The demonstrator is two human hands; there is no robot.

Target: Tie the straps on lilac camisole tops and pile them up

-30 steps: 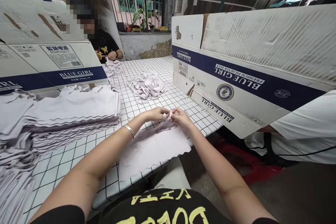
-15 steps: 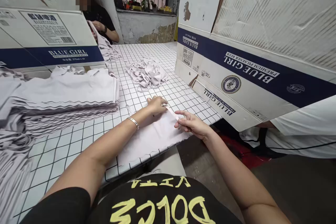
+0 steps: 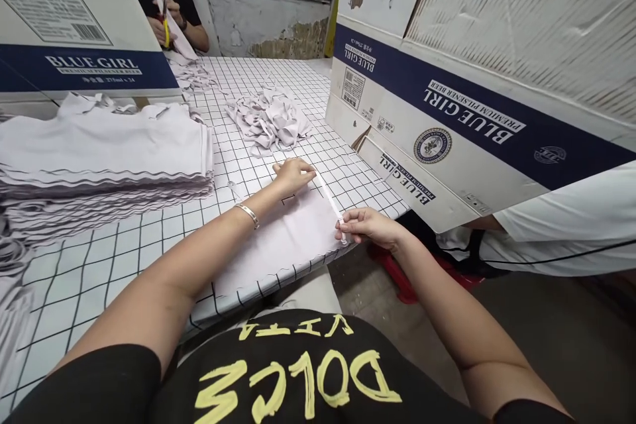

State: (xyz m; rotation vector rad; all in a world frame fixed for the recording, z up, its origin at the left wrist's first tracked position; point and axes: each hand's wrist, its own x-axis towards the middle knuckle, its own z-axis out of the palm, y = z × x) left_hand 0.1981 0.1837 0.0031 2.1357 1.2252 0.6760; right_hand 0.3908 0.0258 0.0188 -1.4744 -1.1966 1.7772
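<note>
The left hand has its fingers closed in a pinch on the upper end of a narrow white fabric strap. The right hand, fingers loosely curled, grips the strap near its lower end, so it runs straight between the two hands; a short tip pokes out below the right fingers. Whether it is joined to the flat, pale pinkish-white cloth panel under and between the hands cannot be told.

Beyond the left hand lies a tangled heap of pale fabric strips; to its left, a thick stack of wavy-edged pale cloth pieces. A white-and-blue cardboard carton stands beyond the right hand.
</note>
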